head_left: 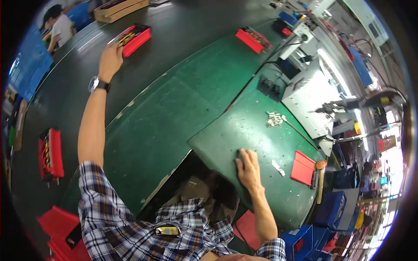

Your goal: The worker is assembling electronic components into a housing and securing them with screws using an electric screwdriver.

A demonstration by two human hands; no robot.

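Note:
My left hand [111, 61], a watch on its wrist, reaches far out over the dark surface at the upper left. Its fingers are closed on the near end of a red box [138, 44] with black and yellow parts inside; the grip is partly hidden behind the hand. On the green worktop [226, 139], my right hand [250, 169] lies flat with fingers stretched out, holding nothing. To its right are a small white strip [278, 168], a red tray [302, 168] and a mallet [321, 165] with a round brown head.
Another filled red box [250, 41] stands at the far centre, and one [55, 152] at the left. Small pale pieces [274, 119] lie beside a thin rod near a white metal machine housing [310, 102]. Black parts [269, 88] sit behind. A person [61, 28] works at far left.

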